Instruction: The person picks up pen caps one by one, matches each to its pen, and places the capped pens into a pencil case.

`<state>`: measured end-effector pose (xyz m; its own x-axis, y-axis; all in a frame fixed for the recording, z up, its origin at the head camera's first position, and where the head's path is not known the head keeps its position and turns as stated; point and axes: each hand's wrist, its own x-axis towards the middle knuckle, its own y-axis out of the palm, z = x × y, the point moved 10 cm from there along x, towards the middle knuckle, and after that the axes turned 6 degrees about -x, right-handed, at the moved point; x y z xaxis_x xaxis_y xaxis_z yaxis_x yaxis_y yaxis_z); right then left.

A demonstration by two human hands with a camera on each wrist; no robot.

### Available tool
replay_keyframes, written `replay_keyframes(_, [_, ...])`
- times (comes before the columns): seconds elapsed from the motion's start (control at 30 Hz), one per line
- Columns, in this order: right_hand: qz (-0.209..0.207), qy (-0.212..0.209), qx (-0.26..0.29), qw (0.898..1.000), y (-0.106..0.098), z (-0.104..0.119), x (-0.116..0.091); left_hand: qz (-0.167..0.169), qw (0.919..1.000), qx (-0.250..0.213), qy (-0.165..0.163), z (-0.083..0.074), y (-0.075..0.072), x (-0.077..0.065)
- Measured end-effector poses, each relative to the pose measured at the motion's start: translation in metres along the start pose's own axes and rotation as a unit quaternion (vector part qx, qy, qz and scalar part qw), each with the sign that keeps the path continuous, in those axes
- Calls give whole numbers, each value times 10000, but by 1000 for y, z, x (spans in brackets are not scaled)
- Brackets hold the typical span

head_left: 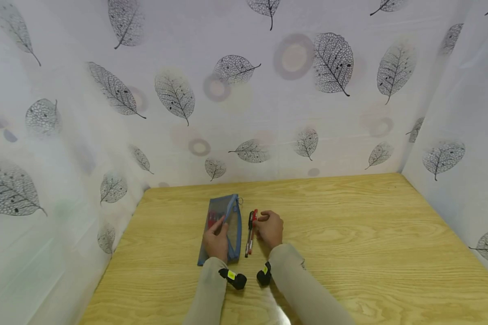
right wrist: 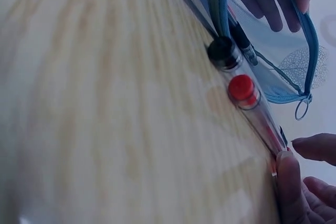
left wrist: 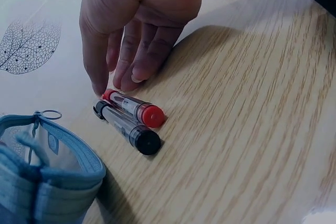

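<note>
A blue zippered mesh pencil pouch lies on the table, its mouth facing right and spread apart. My left hand pinches the pouch's upper edge between thumb and fingers. Red items and a dark pen show through the mesh. Right of the pouch, a black-capped pen and a red-capped pen lie side by side. My right hand is at their capped ends. In the right wrist view its thumb touches the red pen, while the index finger stands apart from it, near the black cap's clip.
The wood-grain table extends to both sides. Leaf-patterned sheeting rises behind it and at left and right. A metal ring hangs at the pouch's far zipper end. Black cameras sit on both wrists, close together.
</note>
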<state>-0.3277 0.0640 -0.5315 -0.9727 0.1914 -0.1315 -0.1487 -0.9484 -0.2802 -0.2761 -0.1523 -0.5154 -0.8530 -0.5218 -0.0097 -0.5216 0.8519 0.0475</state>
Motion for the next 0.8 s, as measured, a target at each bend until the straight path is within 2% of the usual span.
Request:
replay_keyframes(0.2, [-125,55,-517,9986,-1,3,-1,-48,10000,53,19,0,0,0])
replay_keyframes(0.4, [-304,-61,-1039,9941,-5,3,2,-13,9999,90,60,-1,0,-1])
replay_keyframes(0.8, [-234,-48,-1456,9891,-6,3,2,-35,9999,134,-4,0,0,-2])
